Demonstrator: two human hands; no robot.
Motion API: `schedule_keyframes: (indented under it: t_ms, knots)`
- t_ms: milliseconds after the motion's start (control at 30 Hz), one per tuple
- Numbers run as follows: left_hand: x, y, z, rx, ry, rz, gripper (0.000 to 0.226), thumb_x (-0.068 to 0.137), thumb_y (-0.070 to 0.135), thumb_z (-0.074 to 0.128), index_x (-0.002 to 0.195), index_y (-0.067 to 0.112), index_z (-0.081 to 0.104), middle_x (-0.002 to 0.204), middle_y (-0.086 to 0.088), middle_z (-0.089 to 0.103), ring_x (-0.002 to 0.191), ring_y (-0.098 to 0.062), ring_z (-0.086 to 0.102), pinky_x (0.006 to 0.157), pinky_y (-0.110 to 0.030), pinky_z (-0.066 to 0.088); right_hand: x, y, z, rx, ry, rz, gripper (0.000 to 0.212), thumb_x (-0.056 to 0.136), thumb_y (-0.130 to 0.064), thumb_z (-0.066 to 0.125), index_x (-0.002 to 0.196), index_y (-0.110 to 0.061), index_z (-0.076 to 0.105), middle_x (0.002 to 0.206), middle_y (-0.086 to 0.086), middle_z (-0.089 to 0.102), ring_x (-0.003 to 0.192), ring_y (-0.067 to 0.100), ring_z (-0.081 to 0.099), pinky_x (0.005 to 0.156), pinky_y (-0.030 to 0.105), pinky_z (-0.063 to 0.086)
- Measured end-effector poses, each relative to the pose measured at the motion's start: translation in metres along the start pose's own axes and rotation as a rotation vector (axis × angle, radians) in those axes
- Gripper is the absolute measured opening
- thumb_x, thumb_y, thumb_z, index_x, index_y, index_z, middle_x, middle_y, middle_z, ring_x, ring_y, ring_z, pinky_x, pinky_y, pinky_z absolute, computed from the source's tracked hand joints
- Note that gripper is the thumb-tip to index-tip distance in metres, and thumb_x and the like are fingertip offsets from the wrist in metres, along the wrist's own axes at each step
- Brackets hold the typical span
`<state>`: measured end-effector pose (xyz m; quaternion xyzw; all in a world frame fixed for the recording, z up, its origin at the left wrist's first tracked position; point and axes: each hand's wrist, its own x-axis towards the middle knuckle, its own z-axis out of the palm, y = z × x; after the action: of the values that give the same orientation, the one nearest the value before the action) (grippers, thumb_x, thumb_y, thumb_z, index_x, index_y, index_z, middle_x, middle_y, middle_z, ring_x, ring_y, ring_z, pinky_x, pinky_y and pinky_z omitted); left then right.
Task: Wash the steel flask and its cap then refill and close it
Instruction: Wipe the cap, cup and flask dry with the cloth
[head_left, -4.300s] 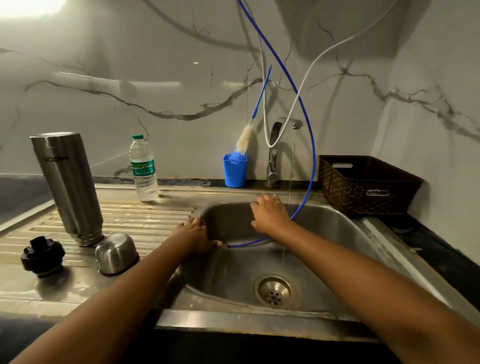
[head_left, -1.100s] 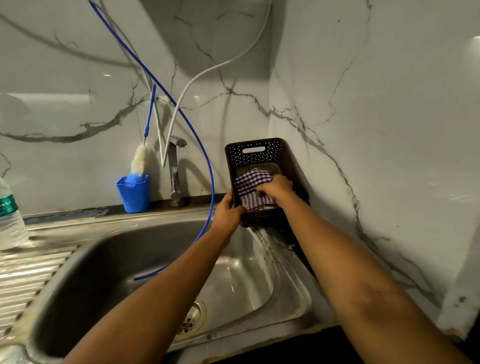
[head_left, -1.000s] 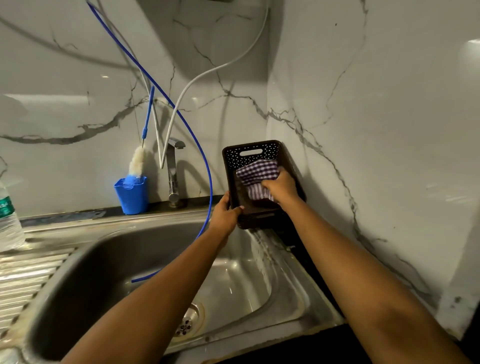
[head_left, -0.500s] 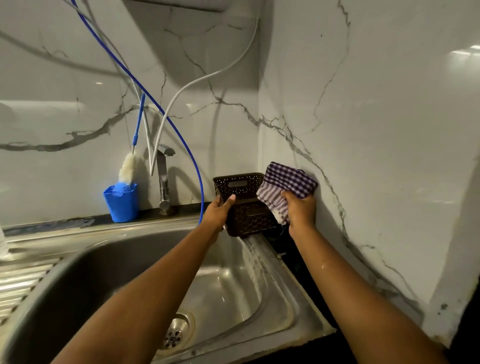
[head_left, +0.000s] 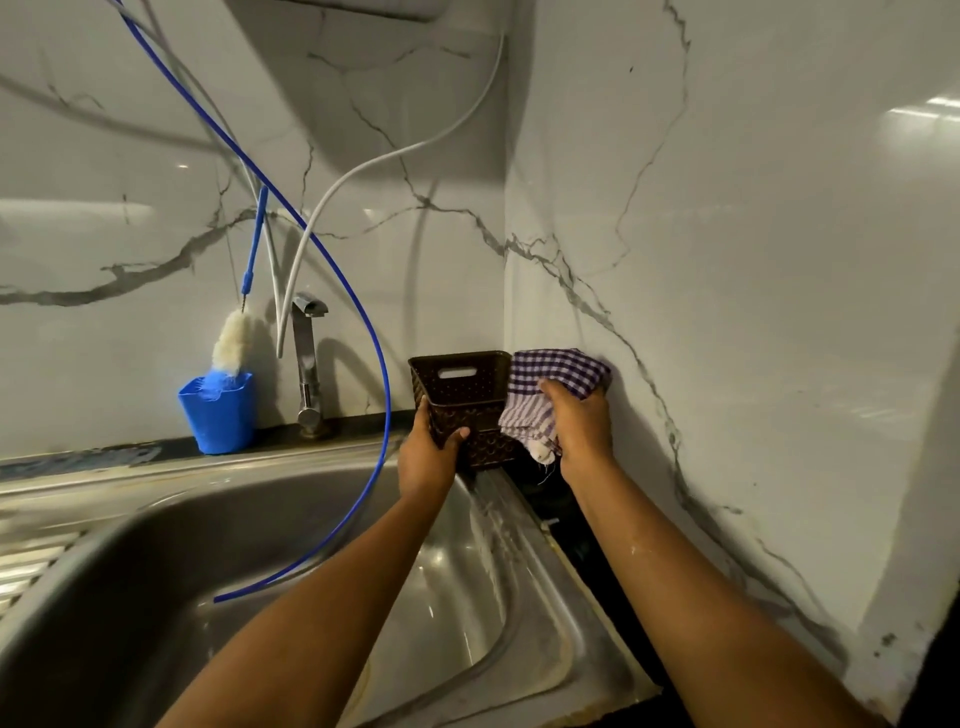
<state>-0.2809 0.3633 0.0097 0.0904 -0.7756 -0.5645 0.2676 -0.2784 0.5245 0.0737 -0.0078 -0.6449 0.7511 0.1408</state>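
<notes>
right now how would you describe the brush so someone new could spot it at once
Start at the steel sink and look along the back ledge to the tap. Just left of it stands a blue cup, and the brush stands in that cup. It alone has a fluffy white head and thin blue handle.

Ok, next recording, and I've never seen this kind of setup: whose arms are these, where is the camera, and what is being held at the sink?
There is no machine here. A person wears one wide-angle camera on the head, looking down at their own bare hands.

The left hand grips the near side of a dark perforated basket in the corner beside the steel sink. The right hand holds a purple checked cloth against the marble wall.

Behind the sink stand a tap and a blue cup holding a bottle brush. A thin blue tube hangs into the basin. The flask is not in view.
</notes>
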Motion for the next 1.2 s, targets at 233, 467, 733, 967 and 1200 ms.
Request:
schedule_keyframes:
  t_ms: [233, 467, 733, 967, 1200]
  knots:
    - [-0.033, 0.041, -0.038, -0.531, -0.015, -0.127, 0.052, 0.095, 0.049, 0.042, 0.130, 0.011, 0.052, 0.120, 0.001, 0.061, 0.114, -0.016, 0.056, 0.094, -0.030, 0.044, -0.020, -0.006, 0.007, 0.179, -0.459, 0.291, 0.016, 0.081, -0.013, 0.066, 0.096, -0.009, 0.064, 0.092, 0.014, 0.068, 0.078, 0.026, 0.066, 0.077, 0.039, 0.054]
    - [-0.063, 0.042, -0.100, -0.481, -0.064, -0.179, 0.021, 0.093, 0.023, 0.058, 0.110, 0.012, 0.061, 0.106, -0.012, 0.070, 0.098, -0.027, 0.067, 0.091, -0.048, 0.052, -0.081, -0.006, 0.049, 0.020, -0.521, 0.082, 0.029, 0.078, -0.008, 0.073, 0.104, -0.010, 0.061, 0.103, 0.014, 0.068, 0.079, 0.018, 0.066, 0.070, 0.026, 0.056]
    - [-0.093, 0.033, -0.180, -0.368, 0.117, -0.027, 0.026, 0.098, 0.020, 0.047, 0.124, 0.016, 0.043, 0.103, 0.000, 0.061, 0.088, -0.011, 0.063, 0.066, -0.022, 0.051, -0.141, -0.001, 0.112, -0.012, -0.773, 0.341, 0.044, 0.074, -0.018, 0.076, 0.112, -0.002, 0.061, 0.097, 0.017, 0.070, 0.086, 0.028, 0.069, 0.079, 0.041, 0.057]
    - [-0.111, 0.025, -0.238, -0.350, 0.272, 0.011, 0.037, 0.087, 0.002, 0.062, 0.115, 0.016, 0.043, 0.103, -0.004, 0.061, 0.087, -0.011, 0.063, 0.062, -0.017, 0.052, -0.182, -0.016, 0.162, 0.030, -0.839, 0.394, 0.008, 0.080, -0.005, 0.058, 0.076, -0.003, 0.064, 0.079, 0.018, 0.064, 0.074, 0.028, 0.062, 0.078, 0.040, 0.052]
    - [-0.144, 0.017, -0.305, -0.083, 0.324, 0.035, 0.047, 0.086, 0.003, 0.063, 0.126, 0.023, 0.048, 0.119, -0.002, 0.056, 0.102, -0.015, 0.059, 0.073, -0.024, 0.053, -0.236, 0.012, 0.176, 0.082, -0.736, 0.309, 0.014, 0.080, 0.000, 0.058, 0.082, -0.014, 0.057, 0.085, 0.008, 0.064, 0.081, 0.022, 0.061, 0.075, 0.036, 0.052]
